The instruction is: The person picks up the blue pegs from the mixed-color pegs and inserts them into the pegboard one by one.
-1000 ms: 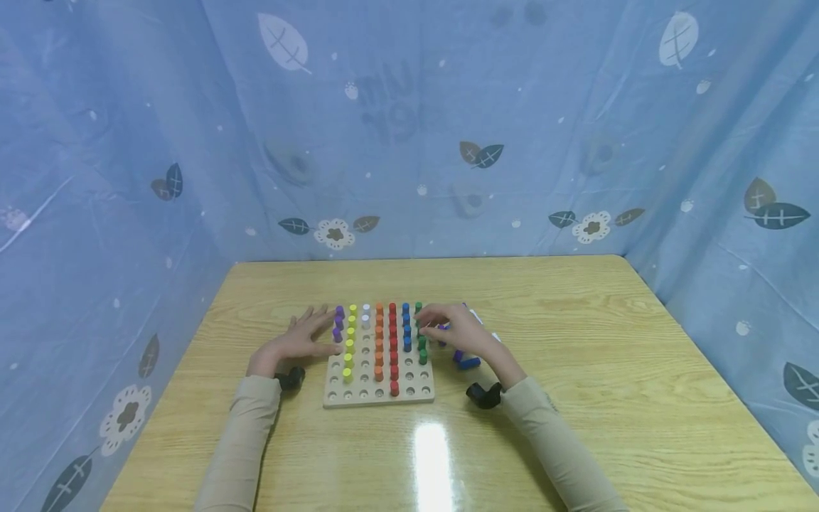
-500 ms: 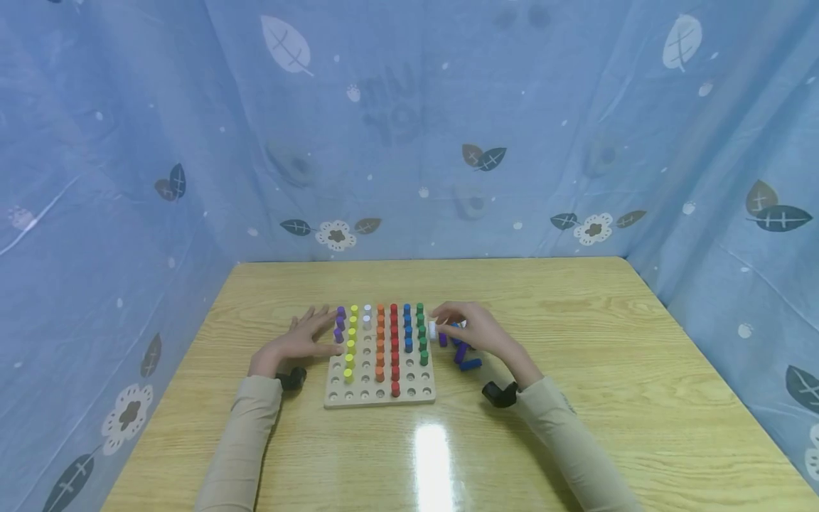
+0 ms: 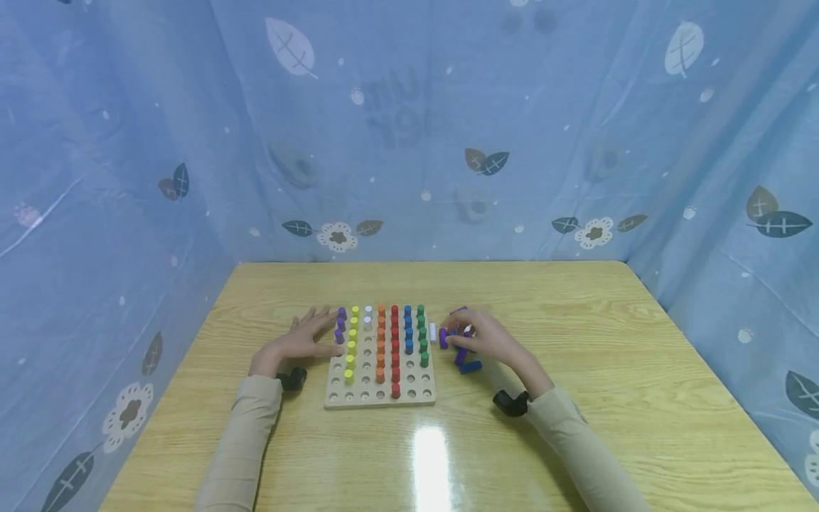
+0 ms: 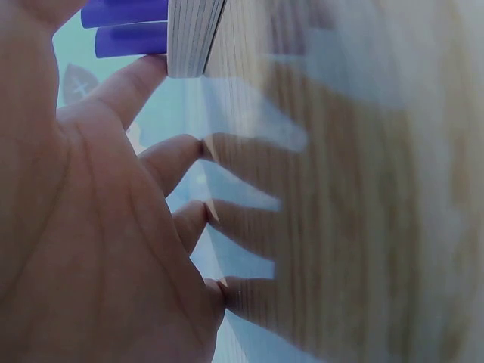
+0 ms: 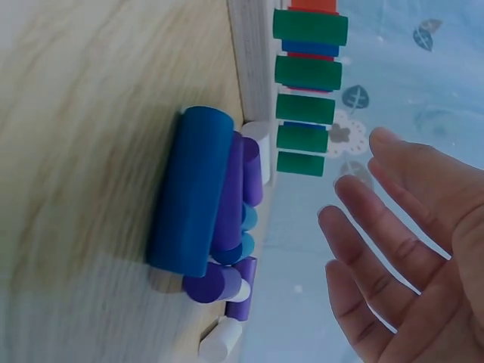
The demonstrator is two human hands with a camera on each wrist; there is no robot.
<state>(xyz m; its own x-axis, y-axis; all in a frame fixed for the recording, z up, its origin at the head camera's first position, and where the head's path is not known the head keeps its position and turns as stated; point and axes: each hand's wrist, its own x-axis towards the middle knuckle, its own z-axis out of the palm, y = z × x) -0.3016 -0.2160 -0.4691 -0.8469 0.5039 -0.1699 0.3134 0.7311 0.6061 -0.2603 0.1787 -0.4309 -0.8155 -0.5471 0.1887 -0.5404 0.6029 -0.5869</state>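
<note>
My left hand (image 3: 299, 341) rests at the left side of the wooden pegboard (image 3: 357, 400), fingers spread, with fingertips touching the table in the left wrist view. Purple pegs (image 4: 130, 39) stand in the board just above its index finger. My right hand (image 3: 489, 336) hovers over a pile of loose pegs right of the board, its fingers gently bent and holding nothing. Around it lie a white peg (image 3: 432, 332) beside the board's edge, a purple peg (image 3: 443, 338) and a blue peg (image 3: 470, 367). The hand covers part of the pile in the head view.
Columns of yellow pegs (image 3: 352, 348), orange pegs (image 3: 380, 347), red pegs (image 3: 395, 346) and green pegs (image 5: 308, 72) fill much of the board. Its front holes are mostly bare. A blue patterned curtain (image 3: 409, 142) surrounds the wooden table (image 3: 576, 398) at the back and sides.
My right hand has moved right, away from the green column, to over the loose pegs. The white peg beside the board has come into view. My left hand has stayed in place.
</note>
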